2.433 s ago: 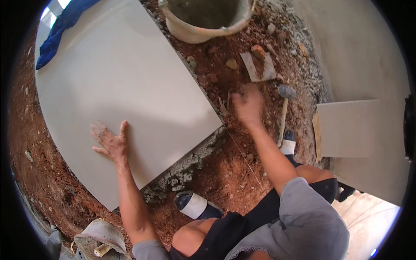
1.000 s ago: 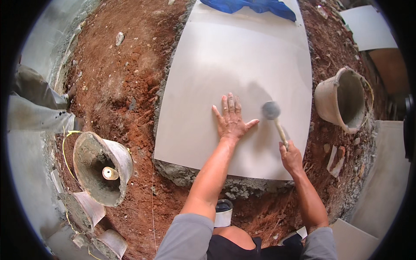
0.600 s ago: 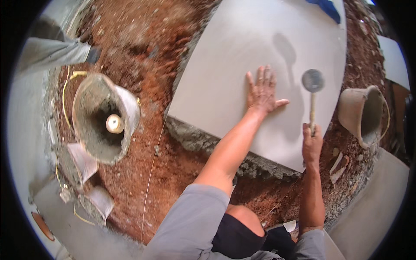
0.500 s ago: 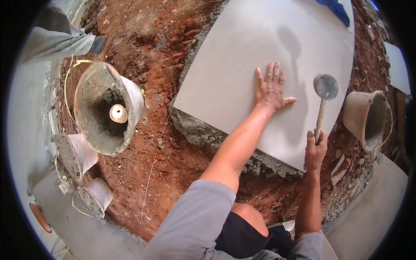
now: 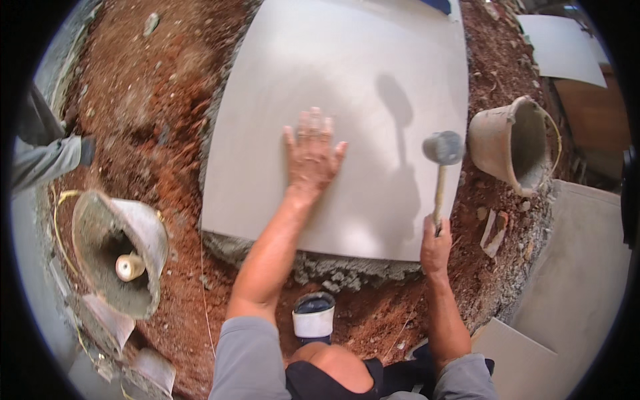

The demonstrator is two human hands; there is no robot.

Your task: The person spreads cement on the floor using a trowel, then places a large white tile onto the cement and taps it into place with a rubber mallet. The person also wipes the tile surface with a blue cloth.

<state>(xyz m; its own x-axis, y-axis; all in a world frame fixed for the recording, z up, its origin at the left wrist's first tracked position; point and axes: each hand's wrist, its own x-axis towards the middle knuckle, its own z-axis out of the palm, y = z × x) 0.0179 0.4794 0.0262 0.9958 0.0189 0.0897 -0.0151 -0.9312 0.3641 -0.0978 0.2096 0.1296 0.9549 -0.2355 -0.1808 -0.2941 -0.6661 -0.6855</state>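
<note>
A large pale grey tile [image 5: 267,180] lies on a bed of wet grey mortar [image 5: 333,268], which shows along its near edge. My left hand [image 5: 312,157] presses flat on the tile's surface with its fingers spread. Near the tile's right corner, my right hand [image 5: 437,245] is wrapped round the wooden handle of a rubber mallet [image 5: 443,147]. The mallet's dark head is up over the right part of the tile, and its shadow falls apart from it.
Mortar-stained buckets stand left [image 5: 157,230] and right [image 5: 490,140] on red soil. A string [image 5: 205,293] runs left of the tile. A broken tile piece [image 5: 495,233] lies right. Another person's leg [image 5: 50,160] is at far left. Blue cloth [image 5: 437,5] touches the far edge.
The view has swung, so the tile and buckets appear turned and shifted left. My left hand remains flat on the tile. The mallet is still held up in my right hand.
</note>
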